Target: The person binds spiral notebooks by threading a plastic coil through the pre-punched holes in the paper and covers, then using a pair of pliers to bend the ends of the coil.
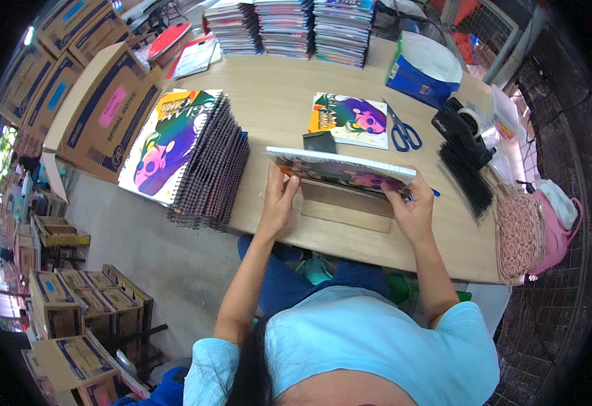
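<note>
Both of my hands grip one notebook (340, 169) with a colourful printed cover, tilted up on its long side with the pale page edges on top. My left hand (278, 203) is closed on its left end, thumb against the cover. At the other end my right hand (412, 208) pinches the corner, close to a blue pen-like thing (435, 193) that is mostly hidden. Just below the notebook lies a wooden block or stand (346, 215). A dark ridged piece (319, 141) shows behind it. Beyond that lies a loose printed cover (350, 120) beside scissors (404, 128).
A tall stack of spiral notebooks (184, 152) stands at the table's left edge, next to a carton (110, 111). Book piles (286, 30) line the back. On the right are a blue box (423, 71), black spiral coils (465, 179), a tape dispenser (462, 128) and pouches (522, 233).
</note>
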A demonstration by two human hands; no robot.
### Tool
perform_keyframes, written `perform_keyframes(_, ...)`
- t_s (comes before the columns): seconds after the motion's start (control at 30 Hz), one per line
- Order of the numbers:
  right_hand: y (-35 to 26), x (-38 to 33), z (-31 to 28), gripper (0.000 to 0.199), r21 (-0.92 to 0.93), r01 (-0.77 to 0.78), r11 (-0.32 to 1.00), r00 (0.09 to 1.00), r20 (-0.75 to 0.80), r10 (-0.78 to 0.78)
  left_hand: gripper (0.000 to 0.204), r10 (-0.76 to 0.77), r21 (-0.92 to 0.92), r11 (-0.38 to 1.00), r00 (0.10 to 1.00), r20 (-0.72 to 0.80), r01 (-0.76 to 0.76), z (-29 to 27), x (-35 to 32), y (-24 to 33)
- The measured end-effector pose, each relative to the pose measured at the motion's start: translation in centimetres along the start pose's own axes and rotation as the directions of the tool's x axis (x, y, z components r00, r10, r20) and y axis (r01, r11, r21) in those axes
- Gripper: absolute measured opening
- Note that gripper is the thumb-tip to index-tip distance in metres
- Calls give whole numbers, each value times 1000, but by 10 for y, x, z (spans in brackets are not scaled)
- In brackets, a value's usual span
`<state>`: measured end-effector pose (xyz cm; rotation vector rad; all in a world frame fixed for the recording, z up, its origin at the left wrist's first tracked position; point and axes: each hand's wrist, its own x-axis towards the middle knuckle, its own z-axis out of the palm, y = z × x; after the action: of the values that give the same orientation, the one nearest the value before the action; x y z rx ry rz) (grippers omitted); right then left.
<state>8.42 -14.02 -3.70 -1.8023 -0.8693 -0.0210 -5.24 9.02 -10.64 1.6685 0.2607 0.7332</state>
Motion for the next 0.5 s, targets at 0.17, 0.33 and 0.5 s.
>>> perform_keyframes(0.17, 55, -49, 12, 55, 147, -99, 984, 993, -57, 108, 59, 75, 8, 997, 997, 19, -76, 38, -17, 7)
perform_keyframes(0.33, 62, -31, -28, 67, 197, -34, 980, 975, 222, -11, 63, 49, -22, 998, 996, -74, -51, 26, -30, -1)
perform_keyframes(0.5, 136, 16, -90, 28, -859, -341, 382, 938, -287, 192, 82, 395, 443, 858, 886, -244, -261, 39, -31, 34)
